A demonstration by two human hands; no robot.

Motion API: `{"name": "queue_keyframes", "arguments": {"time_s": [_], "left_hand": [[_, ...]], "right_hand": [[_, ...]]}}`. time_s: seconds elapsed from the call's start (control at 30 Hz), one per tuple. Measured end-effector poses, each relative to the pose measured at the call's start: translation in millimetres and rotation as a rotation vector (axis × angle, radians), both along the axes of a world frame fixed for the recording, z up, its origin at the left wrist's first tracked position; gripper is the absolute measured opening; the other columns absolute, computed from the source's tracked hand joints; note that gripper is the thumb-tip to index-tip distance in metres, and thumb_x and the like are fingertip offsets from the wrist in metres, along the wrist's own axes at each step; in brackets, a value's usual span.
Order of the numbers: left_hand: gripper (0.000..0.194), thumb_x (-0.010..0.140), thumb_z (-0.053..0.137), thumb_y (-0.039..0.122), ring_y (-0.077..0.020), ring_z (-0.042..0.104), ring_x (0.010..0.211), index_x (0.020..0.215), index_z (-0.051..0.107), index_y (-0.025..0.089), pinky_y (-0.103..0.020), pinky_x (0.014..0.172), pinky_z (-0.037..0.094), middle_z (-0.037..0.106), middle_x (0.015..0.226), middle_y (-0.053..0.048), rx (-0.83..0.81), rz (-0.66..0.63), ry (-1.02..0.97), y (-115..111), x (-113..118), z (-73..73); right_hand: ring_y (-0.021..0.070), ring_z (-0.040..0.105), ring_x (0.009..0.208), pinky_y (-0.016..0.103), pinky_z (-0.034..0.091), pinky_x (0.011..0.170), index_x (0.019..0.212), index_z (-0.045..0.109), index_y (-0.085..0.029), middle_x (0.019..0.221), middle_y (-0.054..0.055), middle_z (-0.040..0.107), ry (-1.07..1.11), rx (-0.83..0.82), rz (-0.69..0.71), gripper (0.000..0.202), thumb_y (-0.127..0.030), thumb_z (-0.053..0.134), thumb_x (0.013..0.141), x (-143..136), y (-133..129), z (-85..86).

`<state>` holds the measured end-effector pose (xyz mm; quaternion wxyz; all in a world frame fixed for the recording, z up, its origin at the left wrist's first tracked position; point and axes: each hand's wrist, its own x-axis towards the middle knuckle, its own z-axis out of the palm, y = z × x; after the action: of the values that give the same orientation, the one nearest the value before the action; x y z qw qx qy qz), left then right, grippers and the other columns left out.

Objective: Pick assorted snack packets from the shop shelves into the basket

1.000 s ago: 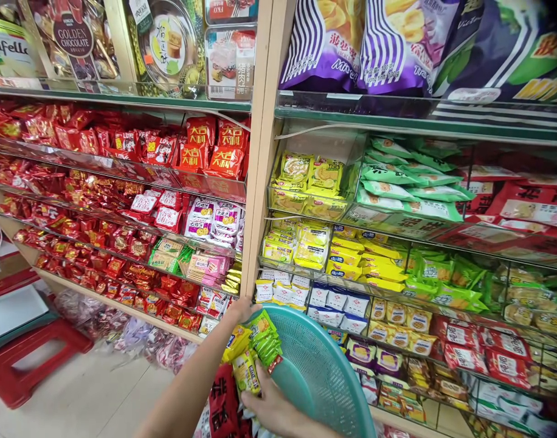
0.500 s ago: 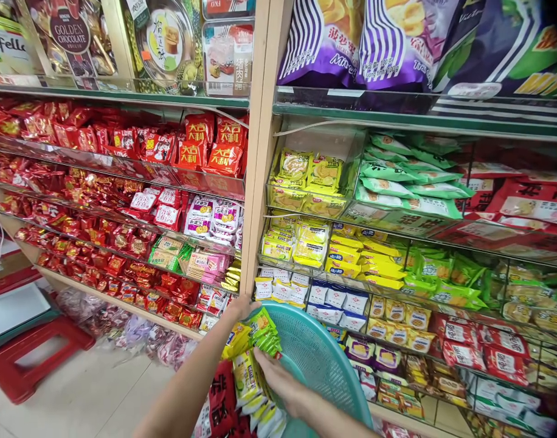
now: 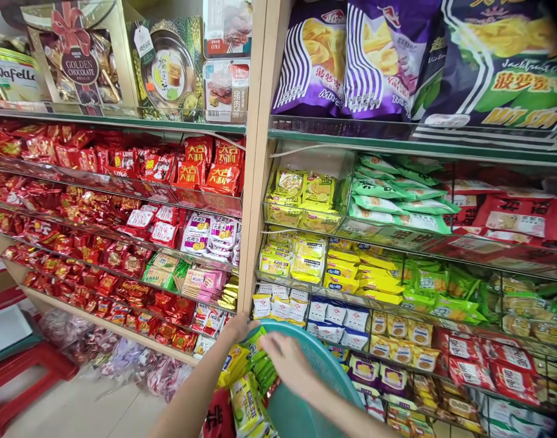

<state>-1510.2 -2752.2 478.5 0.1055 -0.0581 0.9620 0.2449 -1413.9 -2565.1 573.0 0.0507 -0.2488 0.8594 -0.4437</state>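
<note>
A round teal plastic basket [image 3: 346,371] with perforated sides stands against the lower shelves. My left hand [image 3: 238,328] is closed over its far rim, where the fingertips are partly hidden. Inside lie small wrapped snacks: a bundle of green snack packets [image 3: 261,370], a yellow packet [image 3: 233,365], pale yellow packets with lemon pictures [image 3: 247,401] and a red packet [image 3: 217,417]. My right hand [image 3: 287,363] is over the basket, its bent fingers closed at the upper end of the green packets. The fingertips' exact hold is partly covered.
Clear-fronted shelf bins hold red packets [image 3: 160,164] on the left and yellow packets [image 3: 342,267] on the right. A wooden upright [image 3: 255,182] divides them. Large purple chip bags [image 3: 310,67] stand above. A red stool [image 3: 27,383] and bagged goods [image 3: 132,359] are on the floor at left.
My right hand has moved up from beside the green packets to over their upper end. The green packets have shifted lower. My left hand stays at the rim, while the view has tilted upward.
</note>
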Motion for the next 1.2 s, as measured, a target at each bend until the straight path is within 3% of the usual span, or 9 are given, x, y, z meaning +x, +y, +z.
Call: {"name": "queue_keyframes", "arguments": {"time_s": [0.1, 0.2, 0.27, 0.37, 0.5, 0.63, 0.73, 1.03, 1.2], "left_hand": [[0.068, 0.072, 0.034, 0.068, -0.0293, 0.054, 0.105, 0.110, 0.055, 0.015, -0.033, 0.083, 0.041, 0.059, 0.114, -0.014, -0.014, 0.006, 0.008, 0, -1, -1.6], [0.069, 0.072, 0.033, 0.068, -0.0290, 0.054, 0.106, 0.111, 0.054, 0.015, -0.033, 0.083, 0.041, 0.058, 0.116, -0.014, -0.015, 0.006, 0.010, -1, 0, -1.1], [0.067, 0.073, 0.033, 0.067, -0.0291, 0.054, 0.106, 0.110, 0.055, 0.015, -0.033, 0.084, 0.041, 0.058, 0.115, -0.014, -0.017, 0.009, 0.009, -1, 1, 0.1], [0.066, 0.073, 0.034, 0.066, -0.0295, 0.052, 0.109, 0.109, 0.056, 0.016, -0.033, 0.086, 0.040, 0.058, 0.117, -0.014, -0.016, 0.013, 0.008, -1, 2, 2.1], [0.069, 0.072, 0.033, 0.068, -0.0290, 0.053, 0.107, 0.111, 0.055, 0.015, -0.034, 0.085, 0.041, 0.057, 0.118, -0.014, 0.000, 0.001, 0.012, -1, 3, 4.8], [0.072, 0.072, 0.032, 0.069, -0.0297, 0.051, 0.110, 0.114, 0.053, 0.014, -0.035, 0.086, 0.041, 0.055, 0.121, -0.015, 0.011, -0.007, 0.024, -1, 3, 5.9], [0.073, 0.072, 0.032, 0.070, -0.0302, 0.051, 0.110, 0.115, 0.053, 0.014, -0.036, 0.085, 0.041, 0.054, 0.121, -0.016, 0.019, -0.007, 0.023, -2, 3, 4.6], [0.073, 0.072, 0.033, 0.069, -0.0303, 0.053, 0.106, 0.113, 0.053, 0.013, -0.035, 0.085, 0.041, 0.057, 0.117, -0.016, 0.021, 0.004, 0.009, -1, 3, 5.9], [0.072, 0.071, 0.034, 0.069, -0.0287, 0.054, 0.106, 0.115, 0.052, 0.014, -0.033, 0.084, 0.041, 0.058, 0.117, -0.015, 0.024, 0.015, 0.004, -1, 4, 7.6]], "right_hand": [[0.0220, 0.050, 0.106, 0.038, 0.035, 0.093, 0.107, 0.057, -0.019, 0.111, 0.009, 0.059, 0.474, -0.039, -0.038, 0.035, -0.038, 0.038, 0.085, -26, 3, 52.6], [0.0230, 0.048, 0.108, 0.042, 0.032, 0.097, 0.107, 0.055, -0.019, 0.114, 0.010, 0.056, 0.663, -0.123, -0.114, 0.030, -0.032, 0.044, 0.082, -60, 6, 88.8], [0.0208, 0.057, 0.091, 0.041, 0.043, 0.086, 0.108, 0.052, -0.018, 0.100, 0.009, 0.061, 0.521, -0.290, -0.205, 0.031, -0.029, 0.046, 0.080, -84, 7, 104.2], [0.0132, 0.060, 0.060, 0.029, 0.051, 0.059, 0.112, 0.041, -0.018, 0.074, 0.002, 0.064, 0.064, -0.667, -0.255, 0.034, -0.021, 0.046, 0.078, -112, 6, 121.6], [0.0084, 0.059, 0.054, 0.018, 0.050, 0.050, 0.098, 0.039, -0.020, 0.066, -0.001, 0.066, -0.274, -1.030, -0.159, 0.027, -0.008, 0.049, 0.076, -133, 1, 140.3], [0.0073, 0.059, 0.050, 0.014, 0.051, 0.048, 0.080, 0.048, -0.014, 0.061, 0.004, 0.065, -0.357, -1.073, -0.127, 0.012, -0.003, 0.045, 0.078, -145, -7, 150.6], [0.0072, 0.058, 0.049, 0.012, 0.051, 0.047, 0.075, 0.052, -0.011, 0.057, 0.005, 0.064, -0.379, -1.063, -0.122, 0.015, -0.001, 0.043, 0.078, -153, -11, 152.8], [0.0079, 0.060, 0.050, 0.013, 0.052, 0.049, 0.074, 0.053, -0.009, 0.059, 0.007, 0.065, -0.410, -1.052, -0.087, 0.018, 0.001, 0.039, 0.080, -159, -13, 148.5], [0.0118, 0.066, 0.063, 0.017, 0.055, 0.058, 0.077, 0.047, -0.013, 0.067, 0.007, 0.066, -0.374, -1.083, -0.104, 0.014, -0.001, 0.041, 0.079, -155, -16, 145.0]]}}
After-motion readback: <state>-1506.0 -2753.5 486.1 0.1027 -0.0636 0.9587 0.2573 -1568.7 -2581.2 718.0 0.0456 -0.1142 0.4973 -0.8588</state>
